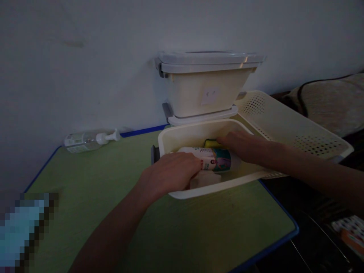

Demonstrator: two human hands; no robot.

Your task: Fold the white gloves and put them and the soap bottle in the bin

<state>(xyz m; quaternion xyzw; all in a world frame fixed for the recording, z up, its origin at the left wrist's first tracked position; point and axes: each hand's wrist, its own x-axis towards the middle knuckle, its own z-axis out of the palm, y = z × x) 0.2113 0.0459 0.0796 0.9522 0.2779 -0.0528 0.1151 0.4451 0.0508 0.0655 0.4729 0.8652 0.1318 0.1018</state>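
A cream storage bin (222, 187) sits uncovered on the green table, and both of my hands reach into it. Inside lies a white bottle (206, 158) on its side, its label green with a printed figure. My left hand (173, 170) curls over the bottle's left end; its fingertips are mostly hidden. Below that hand is a pale, blocky object (205, 179) that I cannot identify. My right hand (237, 143) is at the bin's far side, its fingers closed at a yellow sponge-like piece (212, 144) with a dark green edge.
Behind stands a lidded cream bin (187, 94) on another lid (203, 116). A perforated cream basket (284, 121) is at the right. A clear pump bottle (85, 142) lies by the wall. The green table (113, 182) has a blue edge; a pixelated patch covers the lower left.
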